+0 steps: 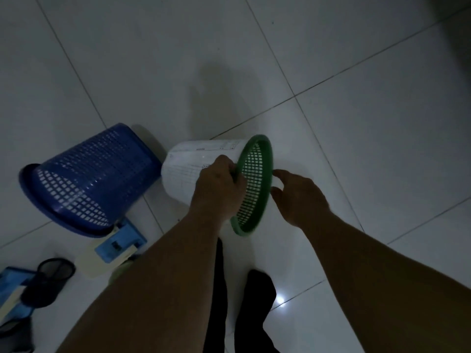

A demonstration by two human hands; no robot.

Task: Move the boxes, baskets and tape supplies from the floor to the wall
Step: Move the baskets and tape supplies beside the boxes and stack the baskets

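Note:
A green mesh basket (257, 179) wrapped in white paper lies on its side on the floor, mouth facing right. My left hand (216, 184) grips its rim from the near side. My right hand (298, 194) hovers open just right of the rim, fingertips close to it but apart. A blue mesh basket (89, 177) lies tipped over to the left. Below the blue one sit a blue and cream tape dispenser (114, 248) and a black mesh cup (48, 281).
White glossy floor tiles (356, 123) stretch ahead and to the right. More blue items (12, 291) lie at the lower left edge. My dark trouser legs (254, 314) stand at the bottom centre. The room is dim.

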